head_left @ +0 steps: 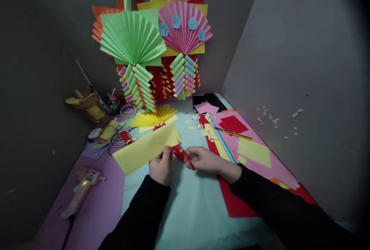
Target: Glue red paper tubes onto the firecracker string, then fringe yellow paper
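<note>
Four blue tags (pixel 176 21) read "2026" beyond scissors (pixel 190 161) and yellow paper (pixel 144 150).

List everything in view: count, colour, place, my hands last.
Strip: one, yellow, centre
Scissors: one, red-handled, at strip's right end
Hanging fans: at least three, green, pink, orange, back
Discs: four, blue, on pink fan
Rolls: many, mixed, below hanging fans
Table fan: one, yellow, beyond strip
Tubes: several, red, around strip
Glue gun: one, pink, left
Rings: several, pale, back left
Clutter: uncountable, mixed colours, back left
Pencil: one, yellow and black, right
Sheets: several, pink, red, yellow, right
Scraps: many, yellow and white, centre right
Table: one, purple, pale blue, pink, below
Sleeves: two, black, on arms
Left hand: one, on strip
Right hand: one, on scissors
</note>
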`<move>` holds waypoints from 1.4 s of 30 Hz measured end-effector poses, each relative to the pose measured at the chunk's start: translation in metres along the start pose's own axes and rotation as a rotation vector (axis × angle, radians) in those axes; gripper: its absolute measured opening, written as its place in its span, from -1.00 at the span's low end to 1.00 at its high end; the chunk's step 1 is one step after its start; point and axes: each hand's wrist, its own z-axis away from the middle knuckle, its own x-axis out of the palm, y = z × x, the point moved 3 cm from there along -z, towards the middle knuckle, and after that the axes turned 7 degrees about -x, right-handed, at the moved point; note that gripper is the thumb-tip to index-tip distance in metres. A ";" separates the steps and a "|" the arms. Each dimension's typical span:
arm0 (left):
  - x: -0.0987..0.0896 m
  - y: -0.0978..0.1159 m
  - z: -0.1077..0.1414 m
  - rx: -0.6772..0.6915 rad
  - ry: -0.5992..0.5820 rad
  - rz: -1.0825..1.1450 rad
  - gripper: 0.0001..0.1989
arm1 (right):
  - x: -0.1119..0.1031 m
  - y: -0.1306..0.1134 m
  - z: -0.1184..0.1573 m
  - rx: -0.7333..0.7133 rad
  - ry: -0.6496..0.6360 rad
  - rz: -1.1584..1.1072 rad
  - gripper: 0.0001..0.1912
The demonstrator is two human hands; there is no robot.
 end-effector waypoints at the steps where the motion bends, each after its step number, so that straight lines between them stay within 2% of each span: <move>1: 0.000 -0.001 0.000 -0.002 -0.002 0.004 -0.51 | 0.000 0.000 0.000 -0.004 -0.001 0.001 -0.71; 11: -0.001 -0.001 -0.001 0.007 -0.012 -0.010 -0.52 | -0.001 0.008 -0.003 -0.042 -0.010 0.000 -0.80; 16: 0.000 0.001 -0.001 0.065 -0.028 -0.029 -0.52 | -0.002 0.012 -0.004 -0.050 -0.009 0.006 -0.78; 21: 0.002 0.006 0.003 0.067 -0.028 -0.087 -0.51 | -0.004 0.012 -0.004 -0.081 -0.001 0.033 -0.77; 26: 0.003 0.009 0.004 0.051 -0.034 -0.094 -0.51 | -0.005 0.010 -0.003 -0.040 0.017 0.076 -0.79; 36: 0.003 -0.001 0.002 0.057 -0.059 -0.085 -0.53 | -0.006 0.013 -0.005 -0.075 0.033 0.110 -0.78; 42: 0.007 0.002 0.005 0.038 -0.109 -0.063 -0.54 | -0.007 0.015 -0.006 -0.083 0.021 0.093 -0.70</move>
